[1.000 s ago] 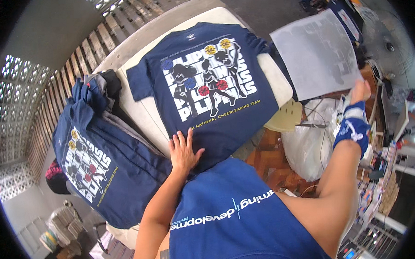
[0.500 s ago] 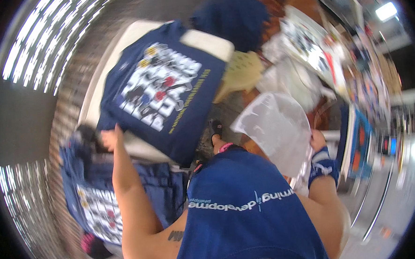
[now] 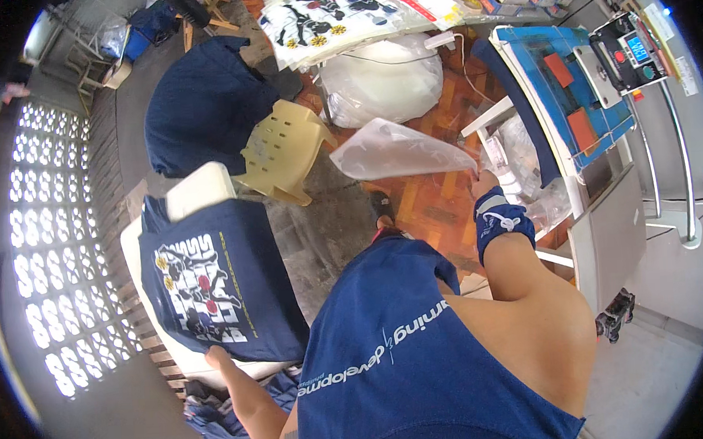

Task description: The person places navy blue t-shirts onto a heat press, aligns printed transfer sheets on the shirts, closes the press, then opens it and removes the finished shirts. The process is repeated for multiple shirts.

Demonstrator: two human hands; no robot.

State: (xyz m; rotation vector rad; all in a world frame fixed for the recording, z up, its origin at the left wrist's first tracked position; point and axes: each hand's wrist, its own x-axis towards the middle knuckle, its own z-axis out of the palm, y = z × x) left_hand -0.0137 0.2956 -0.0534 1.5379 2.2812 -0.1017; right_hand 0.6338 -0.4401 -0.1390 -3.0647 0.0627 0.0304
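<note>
From my right hand [image 3: 485, 184], with its fingers closed on one corner, a translucent whitish plastic sheet [image 3: 404, 151] stretches out to the left. A navy cloth band [image 3: 504, 221] wraps that wrist. On the left, a navy T-shirt [image 3: 263, 280] with a white, red and yellow print lies over a white padded board [image 3: 199, 192]. My left hand [image 3: 217, 355] is at the shirt's near edge; its fingers are too small and partly hidden to show a grip. Below that arm are more folded navy shirts [image 3: 211, 418].
A yellow plastic chair [image 3: 284, 147] stands beyond the shirt, next to a heap of navy cloth [image 3: 202, 104]. Printed sheets [image 3: 333, 22] cover a table at the back. A heat press [image 3: 555, 89] with a blue bed stands on the right, beside a clear plastic bag [image 3: 384, 79] under the table.
My view has swung to the right, toward the printed sheets and heat press. The plastic sheet, still in my right hand, now appears flatter and nearly edge-on. My left hand remains by the shirt.
</note>
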